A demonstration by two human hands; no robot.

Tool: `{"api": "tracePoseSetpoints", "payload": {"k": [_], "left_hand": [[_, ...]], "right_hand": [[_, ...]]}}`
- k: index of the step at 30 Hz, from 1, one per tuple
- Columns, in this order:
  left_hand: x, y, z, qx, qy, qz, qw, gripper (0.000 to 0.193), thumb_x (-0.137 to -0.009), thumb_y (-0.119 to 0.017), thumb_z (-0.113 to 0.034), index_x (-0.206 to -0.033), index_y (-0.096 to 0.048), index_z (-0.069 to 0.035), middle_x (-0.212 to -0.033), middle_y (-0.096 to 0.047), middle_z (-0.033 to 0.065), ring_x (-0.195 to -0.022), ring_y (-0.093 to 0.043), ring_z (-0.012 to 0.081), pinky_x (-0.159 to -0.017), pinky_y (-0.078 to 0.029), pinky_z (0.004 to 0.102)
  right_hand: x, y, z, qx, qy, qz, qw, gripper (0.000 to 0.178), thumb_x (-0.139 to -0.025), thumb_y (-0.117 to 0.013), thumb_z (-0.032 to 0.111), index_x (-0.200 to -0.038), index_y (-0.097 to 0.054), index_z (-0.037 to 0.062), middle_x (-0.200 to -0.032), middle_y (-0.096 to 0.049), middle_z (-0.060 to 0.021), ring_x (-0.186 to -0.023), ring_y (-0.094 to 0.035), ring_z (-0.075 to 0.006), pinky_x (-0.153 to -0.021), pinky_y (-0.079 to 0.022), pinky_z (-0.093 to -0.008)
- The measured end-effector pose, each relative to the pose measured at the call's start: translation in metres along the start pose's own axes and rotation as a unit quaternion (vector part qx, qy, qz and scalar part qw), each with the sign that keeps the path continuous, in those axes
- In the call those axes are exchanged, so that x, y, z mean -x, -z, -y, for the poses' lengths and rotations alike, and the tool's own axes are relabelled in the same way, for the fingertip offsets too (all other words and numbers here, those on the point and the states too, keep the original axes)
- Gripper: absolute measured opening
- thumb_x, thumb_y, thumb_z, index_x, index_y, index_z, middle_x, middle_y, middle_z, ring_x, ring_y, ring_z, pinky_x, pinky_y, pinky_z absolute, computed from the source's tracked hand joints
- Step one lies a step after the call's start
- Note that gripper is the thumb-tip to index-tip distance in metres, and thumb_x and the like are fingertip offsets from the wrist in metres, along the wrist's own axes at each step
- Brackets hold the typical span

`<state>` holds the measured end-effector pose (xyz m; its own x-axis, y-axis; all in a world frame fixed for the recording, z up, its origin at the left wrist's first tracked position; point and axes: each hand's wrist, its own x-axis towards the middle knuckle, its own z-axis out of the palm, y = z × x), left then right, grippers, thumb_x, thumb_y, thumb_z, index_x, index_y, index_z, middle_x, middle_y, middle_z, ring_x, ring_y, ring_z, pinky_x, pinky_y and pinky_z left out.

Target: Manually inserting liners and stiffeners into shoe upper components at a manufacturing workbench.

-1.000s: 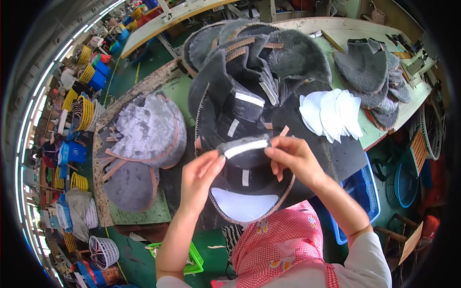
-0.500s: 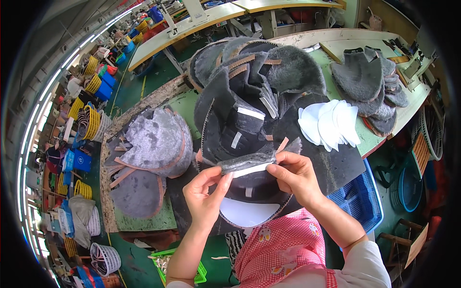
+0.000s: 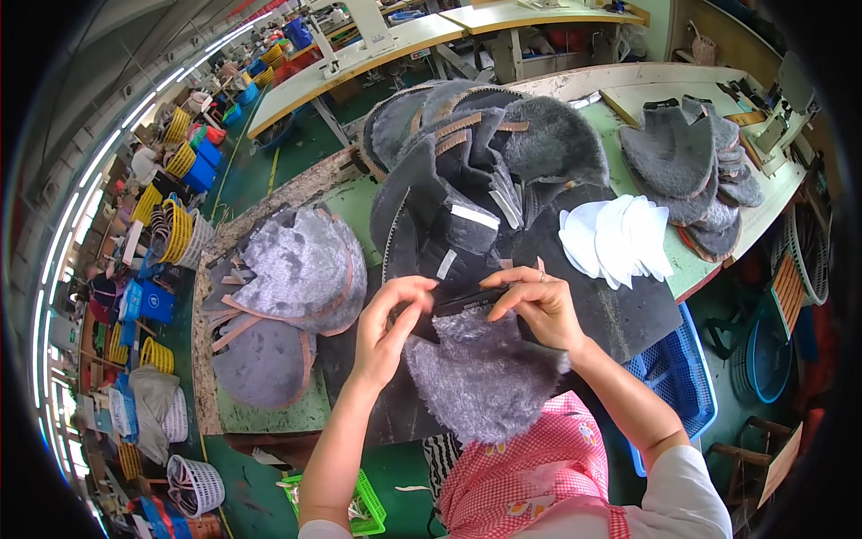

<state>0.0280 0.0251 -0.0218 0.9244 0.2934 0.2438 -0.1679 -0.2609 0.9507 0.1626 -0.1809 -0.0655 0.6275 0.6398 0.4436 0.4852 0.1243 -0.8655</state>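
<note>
Plush pile covers the grey piece point(image 3: 485, 382) at centre; its black band point(image 3: 469, 304) looks smooth. Centre right, white cutouts point(image 3: 618, 238) look smooth and matt on a scuffed, dull black sheet point(image 3: 628, 316). The counter point(image 3: 319, 391) has a rough, chipped left edge. Lower right, the blue basket point(image 3: 678, 377) is plastic; the apron point(image 3: 503, 472), lower centre, is cloth.

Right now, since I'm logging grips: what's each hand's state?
Left hand: fingers curled beside the grey fur piece; whether it grips cannot be told.
Right hand: closed, holding that piece by its dark band.

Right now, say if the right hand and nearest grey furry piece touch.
Touching: head view shows the right hand pinching that furry piece by its dark strip.
</note>
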Motion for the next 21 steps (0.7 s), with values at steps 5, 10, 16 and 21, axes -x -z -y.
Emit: {"api": "tracePoseSetpoints", "payload": {"k": [5, 10, 16, 21], "left_hand": [[-0.004, -0.012, -0.02, -0.203, 0.001, 0.078, 0.976, 0.027, -0.09, -0.07, -0.019, -0.109, -0.069, 0.0, -0.082, -0.071, 0.0168, -0.069, -0.07, 0.0183, -0.063, -0.051, 0.029], [0.003, -0.01, -0.035, -0.248, -0.037, 0.091, 0.964, 0.024, -0.088, -0.072, -0.017, -0.107, -0.07, -0.002, -0.074, -0.068, 0.0151, -0.058, -0.067, 0.0192, -0.054, -0.048, 0.0298], [0.011, -0.014, -0.051, -0.229, -0.032, 0.113, 0.966, 0.023, -0.089, -0.071, -0.013, -0.109, -0.069, -0.002, -0.069, -0.065, 0.0122, -0.057, -0.063, 0.0123, -0.052, -0.045, 0.0265], [0.02, -0.009, -0.047, -0.176, 0.007, 0.124, 0.977, 0.02, -0.092, -0.068, -0.012, -0.108, -0.069, -0.001, -0.065, -0.057, 0.0076, -0.058, -0.055, 0.0052, -0.051, -0.041, 0.0241]], "right_hand": [[0.006, 0.005, 0.016, 0.002, 0.051, 0.023, 0.998, 0.014, -0.08, -0.065, -0.007, -0.08, -0.073, 0.0048, -0.113, -0.069, -0.0095, -0.103, -0.064, -0.0178, -0.098, -0.042, -0.0323], [0.004, 0.012, 0.03, -0.381, -0.087, 0.019, 0.92, 0.023, -0.086, -0.068, 0.001, -0.105, -0.057, 0.0004, -0.116, -0.065, -0.0163, -0.102, -0.062, -0.0137, -0.09, -0.047, -0.0304], [0.0, 0.024, 0.044, -0.224, -0.16, 0.108, 0.955, 0.021, -0.088, -0.073, 0.006, -0.106, -0.066, -0.0022, -0.1, -0.069, -0.0061, -0.088, -0.066, -0.0085, -0.078, -0.053, -0.0213], [0.002, 0.023, 0.046, -0.258, -0.17, 0.112, 0.945, 0.015, -0.088, -0.072, 0.004, -0.101, -0.069, -0.0031, -0.093, -0.07, -0.0039, -0.087, -0.066, -0.0063, -0.076, -0.052, -0.0191]]}}
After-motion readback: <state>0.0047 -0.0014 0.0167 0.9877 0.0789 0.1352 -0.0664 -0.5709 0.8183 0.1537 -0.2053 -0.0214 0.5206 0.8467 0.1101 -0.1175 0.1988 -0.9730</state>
